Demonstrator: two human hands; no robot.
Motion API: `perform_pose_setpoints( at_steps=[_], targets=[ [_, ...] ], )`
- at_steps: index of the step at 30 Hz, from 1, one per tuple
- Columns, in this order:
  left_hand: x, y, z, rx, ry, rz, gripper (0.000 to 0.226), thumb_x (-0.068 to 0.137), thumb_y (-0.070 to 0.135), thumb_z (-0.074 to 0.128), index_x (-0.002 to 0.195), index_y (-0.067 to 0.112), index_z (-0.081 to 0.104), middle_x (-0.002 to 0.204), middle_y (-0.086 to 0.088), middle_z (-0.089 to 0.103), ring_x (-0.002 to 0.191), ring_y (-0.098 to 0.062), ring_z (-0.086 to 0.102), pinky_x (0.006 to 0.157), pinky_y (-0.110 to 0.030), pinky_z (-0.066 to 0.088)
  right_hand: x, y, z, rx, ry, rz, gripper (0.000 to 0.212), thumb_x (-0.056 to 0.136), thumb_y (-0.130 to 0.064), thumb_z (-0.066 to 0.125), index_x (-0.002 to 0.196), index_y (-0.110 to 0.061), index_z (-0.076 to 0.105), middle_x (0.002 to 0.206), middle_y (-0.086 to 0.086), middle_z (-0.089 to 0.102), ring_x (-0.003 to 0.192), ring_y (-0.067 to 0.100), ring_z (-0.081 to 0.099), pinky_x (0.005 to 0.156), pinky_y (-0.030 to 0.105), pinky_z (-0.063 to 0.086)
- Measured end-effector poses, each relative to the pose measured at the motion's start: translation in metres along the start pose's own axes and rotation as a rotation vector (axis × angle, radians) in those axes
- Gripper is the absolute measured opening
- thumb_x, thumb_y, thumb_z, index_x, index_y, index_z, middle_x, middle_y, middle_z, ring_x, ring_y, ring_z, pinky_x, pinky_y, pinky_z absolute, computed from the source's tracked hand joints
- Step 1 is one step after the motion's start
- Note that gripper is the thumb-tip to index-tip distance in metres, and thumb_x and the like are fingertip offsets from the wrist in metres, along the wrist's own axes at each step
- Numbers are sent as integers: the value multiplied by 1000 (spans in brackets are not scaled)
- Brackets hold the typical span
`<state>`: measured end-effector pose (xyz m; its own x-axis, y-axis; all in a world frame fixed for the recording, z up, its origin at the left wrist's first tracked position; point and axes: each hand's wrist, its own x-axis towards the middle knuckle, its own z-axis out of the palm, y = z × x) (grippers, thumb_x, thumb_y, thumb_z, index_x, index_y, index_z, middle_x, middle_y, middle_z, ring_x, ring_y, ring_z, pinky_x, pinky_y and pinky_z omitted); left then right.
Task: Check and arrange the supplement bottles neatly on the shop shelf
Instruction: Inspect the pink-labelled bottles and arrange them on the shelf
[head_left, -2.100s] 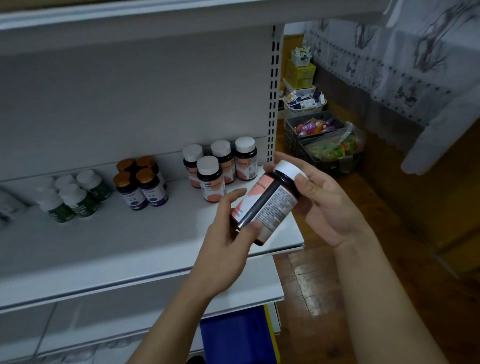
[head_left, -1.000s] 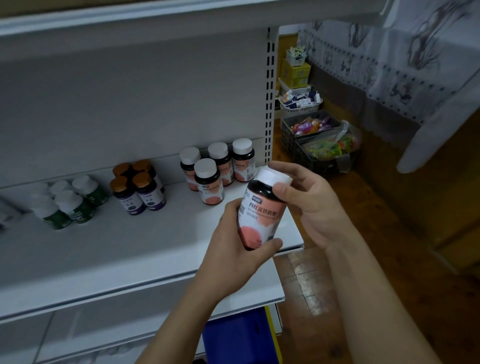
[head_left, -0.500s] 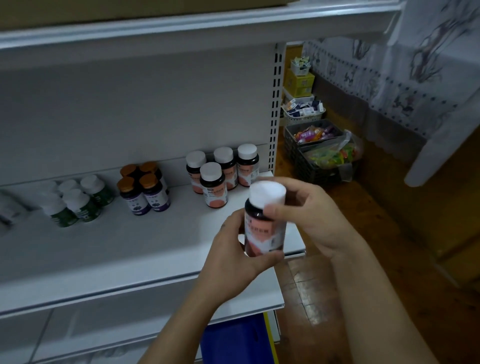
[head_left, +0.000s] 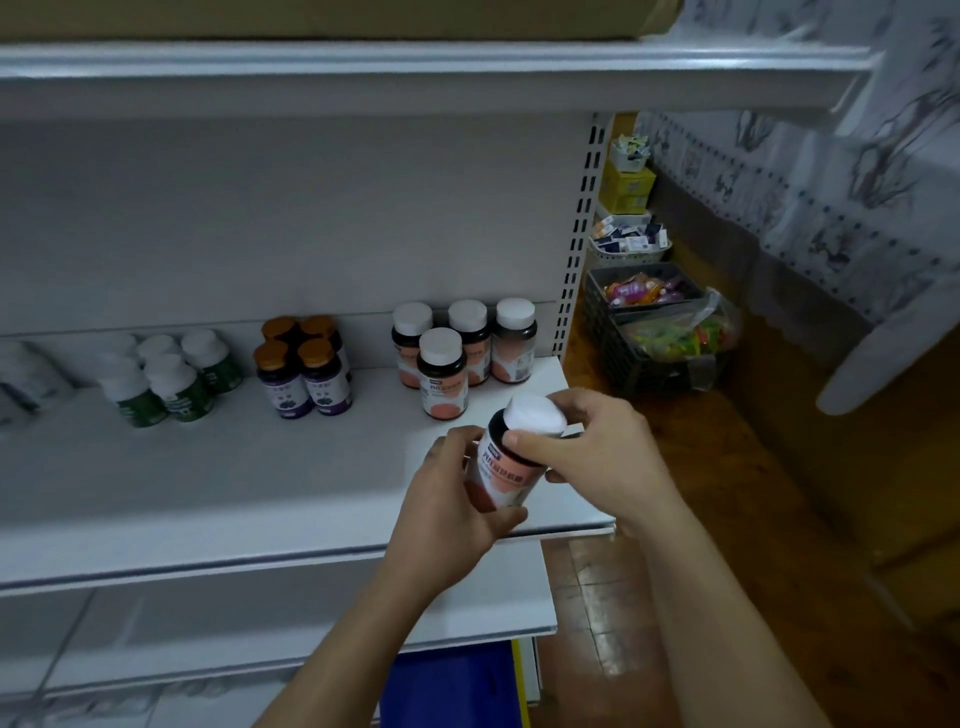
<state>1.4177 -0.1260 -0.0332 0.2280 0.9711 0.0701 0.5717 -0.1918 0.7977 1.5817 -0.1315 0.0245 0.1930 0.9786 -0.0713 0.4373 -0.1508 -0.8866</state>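
Pink-label bottle (head_left: 506, 470) is upright now, white cap up, label facing the camera; approx 2 s ago it lay tilted w/ the printed back panel showing, so the label check looks done. It also sits lower and nearer the shelf (head_left: 234, 478) than half a sec ago, over the front right corner, not yet set down.

Left hand (head_left: 447, 525) is wrapped round the bottle's lower body, thumb across the front. Right hand (head_left: 597, 457) is closed on the cap and shoulder from the right. Both clamp the same bottle.

Likely next: place it beside the front bottle of the pink-label group (head_left: 465, 345) at the shelf's back right, which has three behind and one in front.

Hard to tell:
- bottle base, covered by left palm
- label text, too blurred to read
- green-label bottles (head_left: 171, 379) at far left, smeared and partly cut off
- purple-label bottles (head_left: 306, 366), only the front two show clearly
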Motion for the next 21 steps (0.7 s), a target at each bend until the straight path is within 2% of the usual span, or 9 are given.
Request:
perform_pose_setpoints(
  at_steps=[2,4,7,9,12,13,15,18,21],
  targets=[
    [6,-3,-2,110,22,32,72,72,41,81,133,32,42,127,10,53,107,-5,53,85,-17,45,10,0,4,-42,1,-5,40,72,-38,81,104,-26,61,99,-13,62,92,14,65,74,36,61],
    [12,-9,-6,333,42,85,70,79,56,69,138,29,42,132,5,53,116,-13,52,94,-32,45,22,0,5,-85,1,-13,45,71,-36,82,109,-21,64,102,-8,64,93,16,65,75,35,60],
    [21,-20,-18,571,-20,18,72,84,65,55,143,27,38,141,1,47,126,-20,46,102,-40,38,48,-3,6,-174,39,-47,45,72,-34,82,111,-19,65,104,-7,64,93,13,60,65,22,49],
    [27,-28,-27,630,-65,-35,70,86,66,51,142,26,39,139,0,48,125,-21,47,102,-41,38,66,-7,9,-240,46,-27,42,76,-30,80,112,-18,63,101,-6,60,93,14,55,60,19,39],
    [34,-37,-40,660,-125,-78,65,88,63,51,139,25,42,134,-2,50,121,-23,49,100,-39,39,93,-9,16,-335,94,-77,29,77,-25,79,94,-6,65,91,7,68,84,26,61,63,33,46],
    [36,-40,-43,665,-133,-89,64,88,62,52,139,25,42,134,-2,50,121,-23,50,100,-38,39,101,-8,19,-343,113,-99,28,76,-23,79,91,-4,66,89,11,69,83,28,63,64,34,47],
    [39,-43,-50,670,-136,-108,62,89,59,54,139,25,42,134,-2,50,120,-23,50,99,-36,40,114,-8,27,-376,124,-127,29,77,-21,76,100,-5,67,94,10,69,86,26,63,66,32,46],
    [44,-45,-59,678,-139,-129,60,89,56,55,139,26,42,135,-2,48,122,-23,49,100,-35,38,128,-8,41,-418,128,-151,45,82,-17,71,124,-7,59,112,11,66,104,28,61,74,29,43],
    [50,-43,-69,677,-154,-156,60,90,57,54,140,27,40,138,-1,45,126,-22,46,102,-35,36,134,-3,52,-380,161,-154,49,85,-16,68,132,-9,52,121,14,63,111,32,58,82,33,46]
  ],
)
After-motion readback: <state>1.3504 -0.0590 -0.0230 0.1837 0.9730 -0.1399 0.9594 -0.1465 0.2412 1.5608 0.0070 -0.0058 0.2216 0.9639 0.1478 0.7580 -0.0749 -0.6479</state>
